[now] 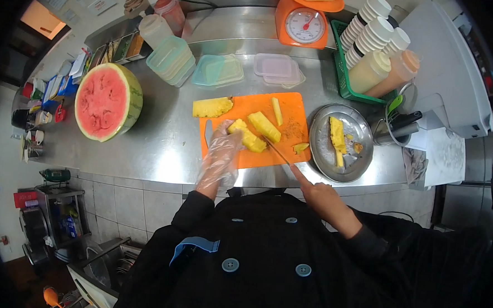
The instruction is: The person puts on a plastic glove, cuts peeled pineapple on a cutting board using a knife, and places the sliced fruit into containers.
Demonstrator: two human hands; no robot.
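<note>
My left hand [222,151], in a clear plastic glove, grips a pineapple piece [246,135] on the orange cutting board [243,160]. In my bare right hand [323,200] is a knife [278,152], its index finger stretched along the back of it. The blade slants toward the right end of the held piece; whether it touches is hard to see. Beside that piece lies another pineapple chunk [265,126], with a thin pineapple strip [276,111] behind it. A larger pineapple section [212,107] rests across the board's far left corner. A small scrap [300,148] sits near the right edge.
A round metal tray [315,152] with pineapple trimmings stands right of the board. A halved watermelon [107,102] is at left. Behind are plastic containers [170,61], lids [276,68] and an orange scale [301,23]. A green basket [350,93] holds cups and bottles.
</note>
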